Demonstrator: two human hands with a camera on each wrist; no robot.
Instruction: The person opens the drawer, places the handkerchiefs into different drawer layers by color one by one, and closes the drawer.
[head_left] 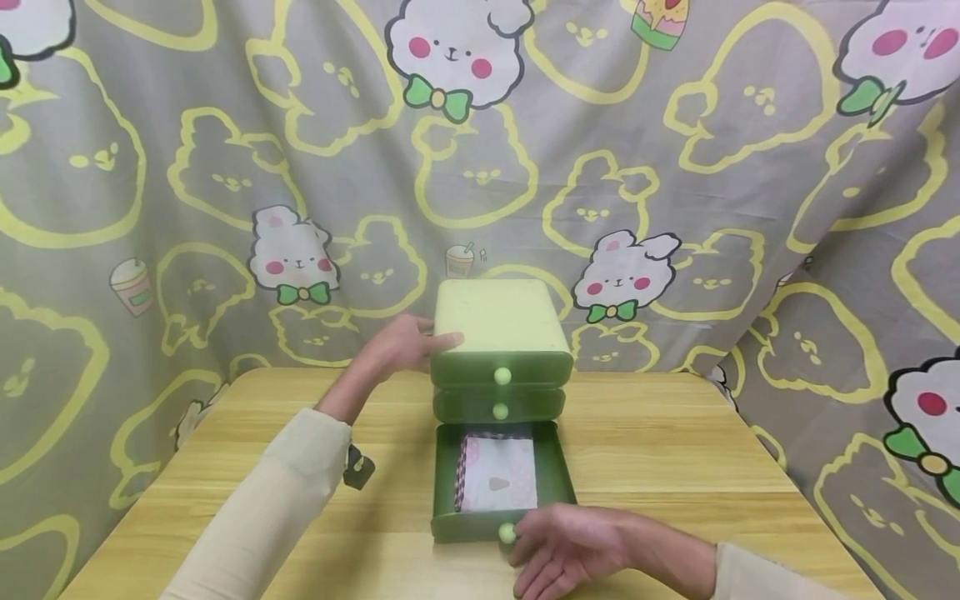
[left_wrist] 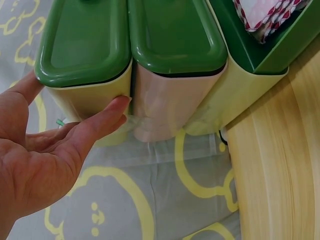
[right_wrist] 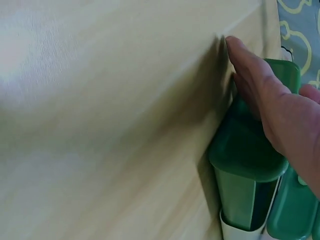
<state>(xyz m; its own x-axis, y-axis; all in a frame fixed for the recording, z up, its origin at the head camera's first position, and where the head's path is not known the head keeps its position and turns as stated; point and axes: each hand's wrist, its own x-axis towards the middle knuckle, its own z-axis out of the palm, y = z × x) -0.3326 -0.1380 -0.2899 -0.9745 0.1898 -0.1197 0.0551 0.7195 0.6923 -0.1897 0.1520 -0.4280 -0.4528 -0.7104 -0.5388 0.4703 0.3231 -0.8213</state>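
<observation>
A small drawer cabinet (head_left: 498,312) with a pale yellow-green top and green drawer fronts stands on the table. Its bottom drawer (head_left: 564,475) is pulled out; the two drawers above look closed. Inside lies a folded white-and-pink cloth (head_left: 498,473) with a dark checked edge. At the cabinet's upper left side is my left hand (head_left: 405,343), its thumb and fingers against the side wall, also visible in the left wrist view. My right hand (head_left: 573,542) is at the bottom drawer's front, beside the round green knob (head_left: 507,533), fingers fairly straight; whether it touches the knob is unclear.
The wooden table (head_left: 645,450) carries the cabinet near its back edge. Behind and to the sides hangs a grey curtain (head_left: 480,192) with yellow bear outlines and white bunnies. A small black object (head_left: 358,468) sits at my left cuff.
</observation>
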